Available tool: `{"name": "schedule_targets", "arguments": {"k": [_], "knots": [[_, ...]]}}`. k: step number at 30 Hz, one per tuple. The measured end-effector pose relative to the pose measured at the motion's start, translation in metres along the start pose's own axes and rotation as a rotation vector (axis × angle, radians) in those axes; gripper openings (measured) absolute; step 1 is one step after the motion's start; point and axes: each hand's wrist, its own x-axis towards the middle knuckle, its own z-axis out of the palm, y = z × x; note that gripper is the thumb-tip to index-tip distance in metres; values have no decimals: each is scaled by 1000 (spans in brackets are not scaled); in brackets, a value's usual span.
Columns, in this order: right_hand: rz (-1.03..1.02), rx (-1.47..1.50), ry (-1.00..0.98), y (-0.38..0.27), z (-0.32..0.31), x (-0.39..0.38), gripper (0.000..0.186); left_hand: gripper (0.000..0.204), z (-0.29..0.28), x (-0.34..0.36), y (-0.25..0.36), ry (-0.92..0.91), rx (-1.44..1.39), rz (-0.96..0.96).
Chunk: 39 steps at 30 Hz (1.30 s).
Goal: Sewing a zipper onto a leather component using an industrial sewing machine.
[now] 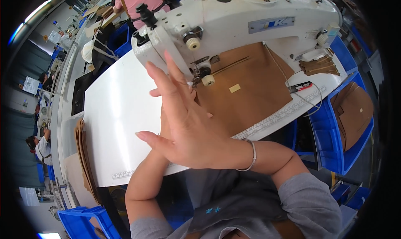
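Note:
My right hand is raised in front of the sewing machine, thumb out and fingers stretched, with nothing in it. A bracelet circles its wrist. Behind it, mostly covered, is my left hand; its forearm rises from the lower left, and its fingers are too hidden to read. Just to the right, under the needle area, a brown sheet of material lies on the white machine table. A narrow slot runs across the sheet, and a small cream label sits on it.
Small brown strips lie at the table's right end, near a red-and-black tool and a cord. A clear ruler strip follows the front edge. Blue bins with brown pieces stand right and lower left. Brown panels hang at left.

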Motion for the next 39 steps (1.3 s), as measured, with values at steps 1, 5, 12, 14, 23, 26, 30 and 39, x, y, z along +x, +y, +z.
{"name": "schedule_targets", "arguments": {"k": [1, 5, 12, 14, 23, 26, 30, 39], "knots": [[-41, 2, 103, 0, 4, 0, 92, 54, -1, 1, 0, -25, 86, -3], [-70, 388, 143, 8, -2, -7, 61, 56, 1, 13, -2, -108, 216, -44], [-85, 544, -11, 6, -28, -3, 23, 60, 5, 22, -3, -255, 232, -175], [-237, 401, 64, 4, -31, -7, 25, 61, -2, 16, 0, -340, 217, -224], [-484, -287, -124, 66, -148, -45, 17, 81, -15, 3, 24, -202, -10, 90], [-27, -687, -172, 91, -230, -56, 18, 100, -22, -2, 32, -275, 0, 131], [76, -866, -258, 120, -279, -77, 22, 89, -31, -5, 37, -371, 16, 106], [422, -875, 304, 139, -372, -117, 20, 51, -11, -10, 28, -208, 159, 167]]}}
